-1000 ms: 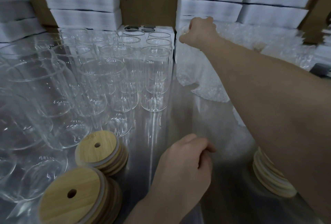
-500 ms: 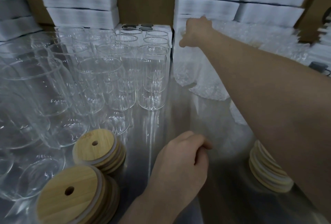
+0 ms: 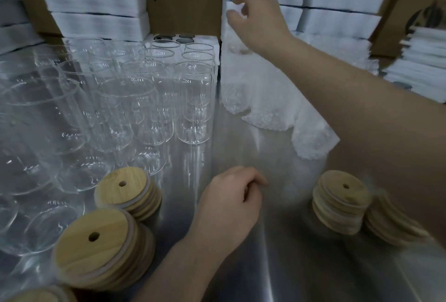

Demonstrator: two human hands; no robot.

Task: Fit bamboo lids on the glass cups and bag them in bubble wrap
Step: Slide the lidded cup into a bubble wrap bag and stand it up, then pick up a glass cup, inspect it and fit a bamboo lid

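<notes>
Dim cool light, soft glare on the metal table (image 3: 277,265), slight motion blur, wide-angle edge distortion.

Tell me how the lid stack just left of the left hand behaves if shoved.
The lid stack sits staggered, so a shove would probably shear it apart. The table looks smooth and shiny, so lids likely slide easily. Round discs landing on edge might roll.
</notes>
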